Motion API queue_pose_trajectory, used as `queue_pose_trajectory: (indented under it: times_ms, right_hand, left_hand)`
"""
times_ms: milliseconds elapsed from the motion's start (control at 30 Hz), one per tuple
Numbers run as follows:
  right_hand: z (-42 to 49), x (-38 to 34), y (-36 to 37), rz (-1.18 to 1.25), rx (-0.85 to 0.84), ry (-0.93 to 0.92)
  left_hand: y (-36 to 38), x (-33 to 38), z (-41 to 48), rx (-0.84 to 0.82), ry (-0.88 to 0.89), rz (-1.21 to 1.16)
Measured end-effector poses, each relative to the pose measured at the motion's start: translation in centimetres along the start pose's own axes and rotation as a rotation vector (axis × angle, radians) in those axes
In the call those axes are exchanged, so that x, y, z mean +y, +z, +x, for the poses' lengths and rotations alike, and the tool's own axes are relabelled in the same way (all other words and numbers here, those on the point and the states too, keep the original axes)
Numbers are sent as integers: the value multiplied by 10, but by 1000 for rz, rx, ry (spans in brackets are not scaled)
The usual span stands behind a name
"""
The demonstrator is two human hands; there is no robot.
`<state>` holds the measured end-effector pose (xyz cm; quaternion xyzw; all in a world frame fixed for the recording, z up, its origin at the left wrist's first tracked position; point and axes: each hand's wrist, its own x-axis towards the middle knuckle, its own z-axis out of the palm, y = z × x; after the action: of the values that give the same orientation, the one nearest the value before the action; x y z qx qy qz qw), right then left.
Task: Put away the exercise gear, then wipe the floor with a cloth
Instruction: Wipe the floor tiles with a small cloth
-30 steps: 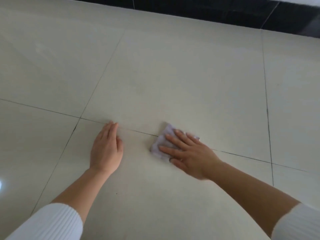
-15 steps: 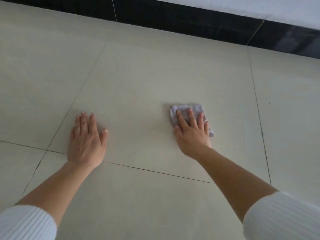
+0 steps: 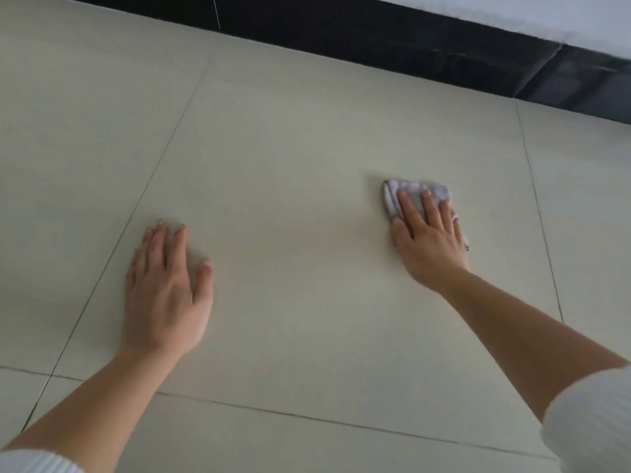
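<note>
A small folded grey-lilac cloth (image 3: 415, 192) lies flat on the cream tiled floor (image 3: 290, 172), right of centre. My right hand (image 3: 426, 240) presses down on it with straight fingers and covers most of the cloth. My left hand (image 3: 167, 288) rests flat on the bare tile to the left, fingers straight and slightly spread, holding nothing. Both forearms are bare, with white ribbed sleeves pushed up at the frame's bottom corners. No exercise gear is in view.
A black skirting band (image 3: 392, 39) runs along the far edge of the floor, with a pale wall (image 3: 546, 15) above it. Thin dark grout lines (image 3: 307, 418) cross the tiles.
My right hand has slid the cloth forward and to the right across the tile, away from the left hand. The left hand has shifted forward past the grout line and stays flat.
</note>
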<state>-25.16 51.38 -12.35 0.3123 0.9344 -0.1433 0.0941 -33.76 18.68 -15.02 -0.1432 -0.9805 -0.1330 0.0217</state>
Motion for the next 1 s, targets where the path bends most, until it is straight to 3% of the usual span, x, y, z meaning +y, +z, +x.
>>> queue_pose_trajectory:
  times_ms: [100,200,333,500,600,667,1000]
  right_hand:
    - [47,-36,-5,48,-44,75]
    - [56,-88,1,24,-93,-75]
    - [2,-133,23,1,-130,-375]
    - [-101,-114,26,-95,-329,-506]
    - [-161,-86,28,-202,-344,-478]
    - [-154,-77,22,-231,-363,-412]
    - [77,-166,8,-20,-178,-87]
  left_hand:
    - [-2,4,-1,-3,-50,-9]
    - [-6,8,-1,-14,-59,-3]
    - [-10,8,-1,-71,-76,-1]
    - [-18,11,2,-153,-107,-2]
    - [-21,12,4,-188,-89,13]
    - [-22,12,5,-212,-110,25]
    - [-14,7,6,-163,-99,46]
